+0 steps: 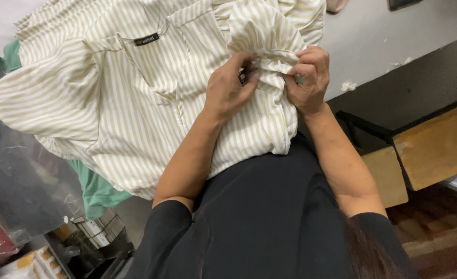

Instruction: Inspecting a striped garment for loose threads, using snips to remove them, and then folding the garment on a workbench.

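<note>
Pinching noted, head view: left hand and right hand both closed tight on a gathered cuff of the cream striped blouse, a small dark tool, hard to make out, at the left fingertips. Blouse lies on the grey worktop, its body left of the cuff, green cloth beneath it. Risk, judged: the tool could nick the bunched fabric; a hard tug could slide the blouse off the near edge.

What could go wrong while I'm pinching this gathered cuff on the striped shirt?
The left hand seems to hold a small dark tool against the cream-and-beige striped cotton shirt; it might nick fabric or the right hand. The shirt's loose bulk could slide off the grey work surface, dragging the green fabric.
</note>
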